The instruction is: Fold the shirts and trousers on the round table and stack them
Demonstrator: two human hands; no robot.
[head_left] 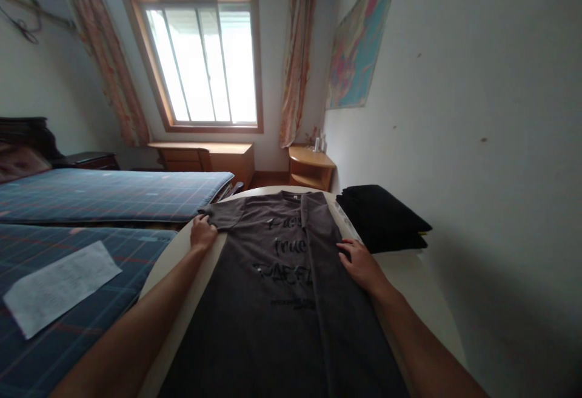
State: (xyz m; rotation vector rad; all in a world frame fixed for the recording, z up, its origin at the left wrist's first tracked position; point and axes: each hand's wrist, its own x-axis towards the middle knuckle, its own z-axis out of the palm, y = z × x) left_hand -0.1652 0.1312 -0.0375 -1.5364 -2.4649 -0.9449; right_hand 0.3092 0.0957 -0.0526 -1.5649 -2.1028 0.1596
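Observation:
A dark grey T-shirt (pixel 273 289) with black lettering on its front lies spread on a pale round-edged table (pixel 170 264), collar toward the far side. Its right side is folded inward over part of the lettering, while the left sleeve sticks out flat. My left hand (pixel 204 233) has its fingers closed on the end of that sleeve. At the folded right edge, my right hand (pixel 361 263) rests with fingers stretched out and thumb apart, touching the shirt.
A stack of folded black clothes (pixel 382 216) sits on the table's right side, near the wall. Beds with blue plaid mattresses (pixel 113 195) stand to the left, one bearing a white paper sheet (pixel 63 286). Behind are a wooden desk (pixel 227 155) and a corner shelf (pixel 311 158).

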